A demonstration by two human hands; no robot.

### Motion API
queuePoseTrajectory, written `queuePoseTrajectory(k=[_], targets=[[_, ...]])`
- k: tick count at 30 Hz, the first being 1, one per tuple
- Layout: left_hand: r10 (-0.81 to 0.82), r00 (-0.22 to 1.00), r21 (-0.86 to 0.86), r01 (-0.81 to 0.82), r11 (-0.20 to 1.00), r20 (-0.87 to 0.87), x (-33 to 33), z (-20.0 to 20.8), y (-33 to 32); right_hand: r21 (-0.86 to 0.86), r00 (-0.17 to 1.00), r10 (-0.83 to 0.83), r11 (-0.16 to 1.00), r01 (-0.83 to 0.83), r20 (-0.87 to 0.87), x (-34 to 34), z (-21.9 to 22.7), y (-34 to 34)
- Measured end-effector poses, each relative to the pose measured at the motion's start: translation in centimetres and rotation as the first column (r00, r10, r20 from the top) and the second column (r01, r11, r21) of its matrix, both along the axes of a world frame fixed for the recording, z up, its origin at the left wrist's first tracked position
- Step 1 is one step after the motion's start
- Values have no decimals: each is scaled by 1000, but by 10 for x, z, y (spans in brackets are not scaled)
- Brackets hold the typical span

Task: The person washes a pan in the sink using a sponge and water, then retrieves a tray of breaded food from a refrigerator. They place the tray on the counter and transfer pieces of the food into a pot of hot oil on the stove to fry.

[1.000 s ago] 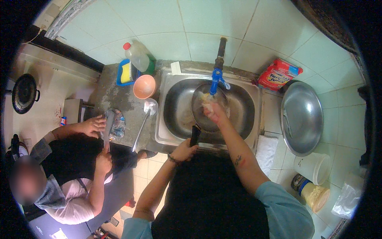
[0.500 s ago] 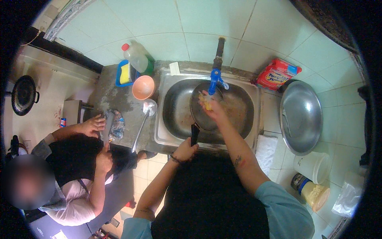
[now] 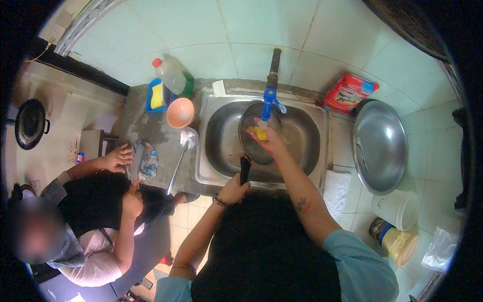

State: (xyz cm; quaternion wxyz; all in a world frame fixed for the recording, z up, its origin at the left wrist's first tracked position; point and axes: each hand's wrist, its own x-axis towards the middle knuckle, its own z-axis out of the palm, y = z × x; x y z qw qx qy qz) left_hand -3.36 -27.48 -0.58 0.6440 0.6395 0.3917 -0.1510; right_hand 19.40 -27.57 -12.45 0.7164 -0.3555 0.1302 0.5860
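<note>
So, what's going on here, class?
One person's left hand grips the black handle of a round dark pan in the stainless-steel sink. Their right hand holds a soft-looking yellow piece over the pan, just below the blue faucet. Off to the left, a co-worker's hands are at a flat grey blade-like thing by the rough grey counter.

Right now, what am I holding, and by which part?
Your left hand grips the pan by its black handle; your right hand holds a yellow thing, gripped part unclear.
</note>
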Motion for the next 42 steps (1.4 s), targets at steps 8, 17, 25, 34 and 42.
queuePoseTrajectory(k=[8, 17, 25, 34, 42], targets=[[-196, 980, 319, 200, 926, -45, 2, 6, -1, -676, -179, 659, 735, -51, 730, 19, -35, 5], [-253, 955, 411, 294, 863, -152, -39, -3, 21, -259, -365, 365, 915, 308, 856, 23, 212, -77], [-217, 976, -47, 217, 975, -3, -7, -23, 3, -326, -575, 361, 930, 167, 734, -89, 267, -23], [-528, 848, -115, 529, 841, 42, 47, -8, -45, -379, 411, 334, 925, 33, 849, -56, 102, -125], [-639, 767, -152, 639, 754, 57, 59, -18, -47, -491, 364, 369, 802, 340, 855, -75, -2, -150]])
